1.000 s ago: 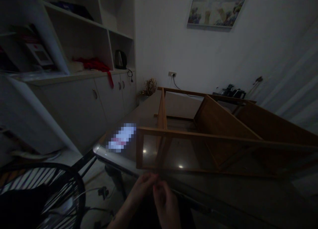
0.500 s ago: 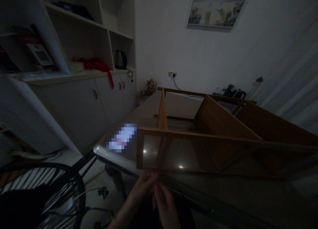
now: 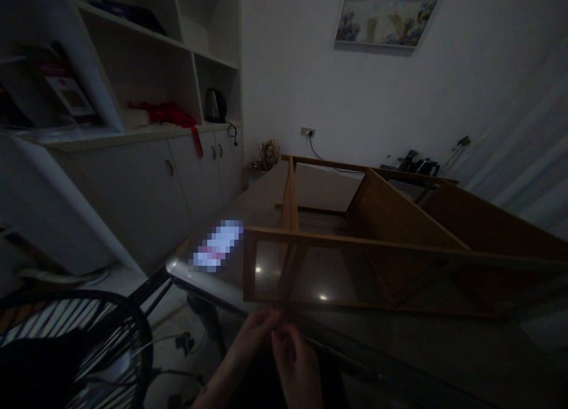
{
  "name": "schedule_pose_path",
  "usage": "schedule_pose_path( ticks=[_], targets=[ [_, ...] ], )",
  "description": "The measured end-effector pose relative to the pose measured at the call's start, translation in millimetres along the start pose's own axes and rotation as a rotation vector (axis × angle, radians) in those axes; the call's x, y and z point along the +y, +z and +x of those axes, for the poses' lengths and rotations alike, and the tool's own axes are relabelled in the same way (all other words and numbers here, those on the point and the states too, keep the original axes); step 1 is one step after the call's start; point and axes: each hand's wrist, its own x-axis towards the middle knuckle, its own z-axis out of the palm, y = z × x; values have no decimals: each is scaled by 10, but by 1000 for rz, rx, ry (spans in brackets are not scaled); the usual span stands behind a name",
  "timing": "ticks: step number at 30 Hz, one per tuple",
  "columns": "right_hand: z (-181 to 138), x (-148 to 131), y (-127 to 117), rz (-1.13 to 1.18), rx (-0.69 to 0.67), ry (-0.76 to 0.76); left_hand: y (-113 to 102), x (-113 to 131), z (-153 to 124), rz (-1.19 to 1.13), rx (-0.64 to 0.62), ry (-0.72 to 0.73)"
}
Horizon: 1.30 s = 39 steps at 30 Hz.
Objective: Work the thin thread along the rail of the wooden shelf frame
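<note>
Dimly, one white cabinet (image 3: 137, 190) is seen left of and beyond the wooden frame (image 3: 399, 219), with three handles (image 3: 170, 167) counted on its doors. One glossy table (image 3: 257, 199) is spread beneath the frame; should the frame be bumped, it could be slid across that slick top. Only one frame is counted, laid along the table, with two broad brown panels (image 3: 488, 221) made out in it. One picture (image 3: 386, 15) is hung beyond and above it, and one kettle (image 3: 215, 106) is set on the cabinet, to its far left. The left hand (image 3: 261, 326) and the right hand (image 3: 296, 358), two in all, are held just in front of the frame's near edge, toward its left end, fingers curled narrow and tips close together. Whether anything small is pinched there cannot be told; if so, it could be dropped and lost in the gloom. One blurred bright rectangle (image 3: 219, 246) is laid just beside the frame's left end and could be knocked off by a careless sleeve.
</note>
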Motion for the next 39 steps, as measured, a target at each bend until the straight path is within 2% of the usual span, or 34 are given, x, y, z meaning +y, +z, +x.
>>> schedule_pose_path(
  ticks=[5, 8, 10, 14, 18, 22, 26, 29, 35, 39],
  targets=[
    [6, -34, -4, -74, 21, -27, 54, 95, -47, 27, 58, -7],
    [-6, -4, 9, -9, 35, -42, 77, 133, -55, 38, 53, -16],
    [-8, 30, 24, 116, 39, 10, 77, 125, -51, 43, 26, -36],
    [13, 79, 53, 353, 11, 210, 53, 62, -58, 19, -23, -34],
    [34, 76, 59, 456, -34, 258, 42, 41, -87, 1, -52, -11],
    [18, 55, 46, 369, 24, 189, 63, 83, -88, 1, -38, -13],
    [10, 28, 34, 116, -2, 95, 86, 124, -60, 42, 20, 19],
    [17, -2, 28, 21, -16, 37, 94, 141, -46, 75, 58, 39],
    [1, -27, 26, -19, 4, -16, 90, 125, -41, 41, 61, 26],
    [-7, 4, 51, 140, 47, 25, 58, 57, -5, 47, 49, 12]
  ],
)
